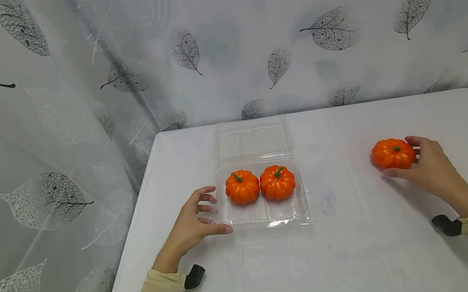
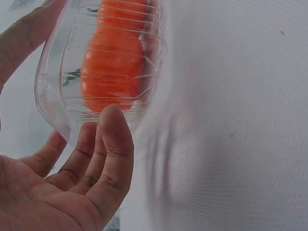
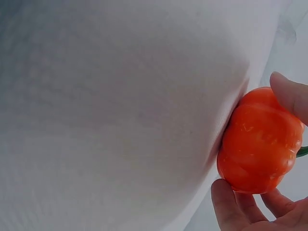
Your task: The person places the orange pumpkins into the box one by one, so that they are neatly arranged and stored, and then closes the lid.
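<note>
A small orange toy pumpkin (image 1: 390, 155) with a green stem is on the right side of the table. My right hand (image 1: 430, 169) grips it from its right, thumb on one side and fingers on the other, as the pumpkin (image 3: 260, 142) shows in the right wrist view. Two more pumpkins, a left one (image 1: 242, 187) and a right one (image 1: 277, 182), sit side by side in a clear plastic clamshell box (image 1: 265, 213). My left hand (image 1: 193, 223) is spread at the box's left edge, fingers loosely bent; whether they touch the box I cannot tell.
The box's clear lid (image 1: 253, 141) lies folded back toward the table's far edge. A white cloth covers the table (image 1: 346, 259). Behind and to the left hangs a leaf-patterned curtain (image 1: 220, 44). Dark mounts (image 1: 194, 276) stick out by the wrists.
</note>
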`<state>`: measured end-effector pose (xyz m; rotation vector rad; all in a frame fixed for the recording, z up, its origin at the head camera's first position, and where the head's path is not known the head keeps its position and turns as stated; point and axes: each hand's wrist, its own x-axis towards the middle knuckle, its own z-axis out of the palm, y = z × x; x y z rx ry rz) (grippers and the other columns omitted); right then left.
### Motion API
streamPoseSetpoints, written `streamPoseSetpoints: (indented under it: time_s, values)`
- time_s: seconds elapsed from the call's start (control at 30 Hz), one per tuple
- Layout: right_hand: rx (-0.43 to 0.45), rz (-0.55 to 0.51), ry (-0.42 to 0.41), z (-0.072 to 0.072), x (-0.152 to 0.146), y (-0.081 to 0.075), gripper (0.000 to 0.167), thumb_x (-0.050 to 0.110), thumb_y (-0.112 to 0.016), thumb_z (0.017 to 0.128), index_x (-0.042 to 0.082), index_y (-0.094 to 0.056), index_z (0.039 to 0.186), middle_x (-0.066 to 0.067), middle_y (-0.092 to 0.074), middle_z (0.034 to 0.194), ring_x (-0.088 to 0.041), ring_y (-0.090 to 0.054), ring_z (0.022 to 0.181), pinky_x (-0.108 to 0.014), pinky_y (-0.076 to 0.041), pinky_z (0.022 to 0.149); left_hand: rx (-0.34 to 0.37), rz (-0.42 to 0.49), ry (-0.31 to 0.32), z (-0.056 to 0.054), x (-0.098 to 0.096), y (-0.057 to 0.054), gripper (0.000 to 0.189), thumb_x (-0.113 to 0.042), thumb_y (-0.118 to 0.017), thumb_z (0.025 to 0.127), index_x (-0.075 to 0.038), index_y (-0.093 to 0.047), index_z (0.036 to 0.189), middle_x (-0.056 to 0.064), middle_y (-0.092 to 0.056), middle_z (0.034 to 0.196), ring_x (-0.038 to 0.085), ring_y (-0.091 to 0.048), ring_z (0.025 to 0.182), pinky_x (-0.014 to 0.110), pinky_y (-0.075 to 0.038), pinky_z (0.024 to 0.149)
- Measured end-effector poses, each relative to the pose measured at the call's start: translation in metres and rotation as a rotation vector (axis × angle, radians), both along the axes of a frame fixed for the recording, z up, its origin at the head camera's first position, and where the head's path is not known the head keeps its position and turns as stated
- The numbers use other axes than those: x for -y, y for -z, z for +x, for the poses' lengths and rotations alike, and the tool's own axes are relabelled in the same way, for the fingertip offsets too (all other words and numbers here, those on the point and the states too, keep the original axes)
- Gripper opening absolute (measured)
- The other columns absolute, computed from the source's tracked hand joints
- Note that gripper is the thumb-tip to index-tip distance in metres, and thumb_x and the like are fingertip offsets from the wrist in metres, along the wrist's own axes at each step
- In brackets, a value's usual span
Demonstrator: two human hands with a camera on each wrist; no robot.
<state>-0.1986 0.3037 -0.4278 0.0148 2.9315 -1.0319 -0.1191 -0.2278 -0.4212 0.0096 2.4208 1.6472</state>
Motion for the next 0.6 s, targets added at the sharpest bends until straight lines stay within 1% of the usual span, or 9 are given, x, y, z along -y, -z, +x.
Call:
streamPoseSetpoints:
  time_s: [0.17,0.4,0.6]
  values:
    - [0.003,0.003,0.005,-0.0006,0.0002,0.0006,0.109,0.044,-0.081,0.086,-0.022,-0.017,0.147,-0.047,-0.025,0.138,-0.06,-0.036,0.118,-0.073,-0.039,0.094,0.0,0.005,-0.002,0.0002,0.0004,-0.0006,0.1,-0.015,-0.099,0.063,-0.017,-0.046,0.148,0.012,-0.053,0.128,0.028,-0.056,0.111,0.039,-0.054,0.086]
    - [-0.001,0.013,0.009,0.0002,0.001,0.0012,0.106,0.042,-0.08,0.087,-0.023,-0.019,0.145,-0.047,-0.026,0.137,-0.059,-0.037,0.115,-0.072,-0.039,0.094,0.004,0.007,-0.001,0.0006,0.0,-0.0015,0.102,-0.018,-0.1,0.061,-0.017,-0.046,0.148,0.012,-0.053,0.128,0.028,-0.056,0.11,0.039,-0.054,0.085]
    - [-0.006,0.011,0.0,0.0015,0.0034,0.0012,0.104,0.039,-0.081,0.087,-0.022,-0.02,0.146,-0.046,-0.026,0.136,-0.058,-0.038,0.115,-0.072,-0.039,0.094,0.003,0.008,-0.003,0.0004,-0.0002,-0.0015,0.102,-0.018,-0.1,0.062,-0.017,-0.046,0.148,0.012,-0.054,0.128,0.028,-0.057,0.11,0.039,-0.054,0.085]
